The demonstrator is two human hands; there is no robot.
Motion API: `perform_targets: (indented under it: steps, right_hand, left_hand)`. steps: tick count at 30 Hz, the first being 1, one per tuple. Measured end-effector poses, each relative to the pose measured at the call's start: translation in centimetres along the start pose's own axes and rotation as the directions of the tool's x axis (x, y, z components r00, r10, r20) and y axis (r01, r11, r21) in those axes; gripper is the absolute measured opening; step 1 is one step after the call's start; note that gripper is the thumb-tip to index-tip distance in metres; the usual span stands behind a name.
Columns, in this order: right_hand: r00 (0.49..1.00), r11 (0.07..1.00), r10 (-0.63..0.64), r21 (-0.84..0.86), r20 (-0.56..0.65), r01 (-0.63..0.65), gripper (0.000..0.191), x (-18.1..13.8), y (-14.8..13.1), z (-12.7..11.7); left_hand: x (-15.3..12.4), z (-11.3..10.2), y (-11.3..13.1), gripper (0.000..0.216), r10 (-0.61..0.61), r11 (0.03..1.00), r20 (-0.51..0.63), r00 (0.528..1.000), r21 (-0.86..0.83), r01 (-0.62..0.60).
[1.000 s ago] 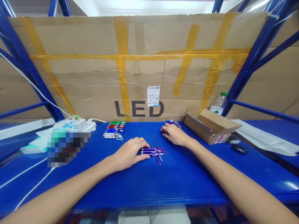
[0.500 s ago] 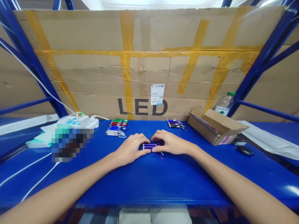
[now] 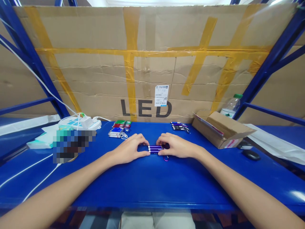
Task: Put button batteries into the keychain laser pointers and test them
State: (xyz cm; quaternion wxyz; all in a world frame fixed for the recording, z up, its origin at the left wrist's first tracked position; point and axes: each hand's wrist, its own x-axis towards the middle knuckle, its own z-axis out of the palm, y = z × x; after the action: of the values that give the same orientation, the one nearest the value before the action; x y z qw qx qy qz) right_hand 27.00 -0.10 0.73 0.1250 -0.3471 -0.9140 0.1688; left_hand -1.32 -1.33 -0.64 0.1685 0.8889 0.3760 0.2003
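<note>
My left hand (image 3: 130, 149) and right hand (image 3: 176, 146) pinch opposite ends of the purple flashlights (image 3: 155, 148), which lie on the table (image 3: 152, 187) between my fingertips. They seem light, stiff and smooth, prone to rolling. Best gripped by the barrels, not the loose clips (image 3: 165, 158) below my right thumb.

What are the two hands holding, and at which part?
A few purple keychain flashlights on the blue table: the left hand pinches one end, the right hand the other end, by the clips.

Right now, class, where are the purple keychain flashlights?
In the head view, the purple keychain flashlights are held at the blue table's centre, between the left hand and right hand.
</note>
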Motion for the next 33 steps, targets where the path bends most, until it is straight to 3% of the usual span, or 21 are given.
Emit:
perform_targets:
  steps: [33]
  right_hand:
    - [0.999,0.998,-0.038,0.048,-0.034,0.040,0.027,0.17,0.41,0.27]
  left_hand:
    - [-0.05,-0.03,0.13,0.026,0.001,1.000,0.008,1.000,-0.029,-0.001]
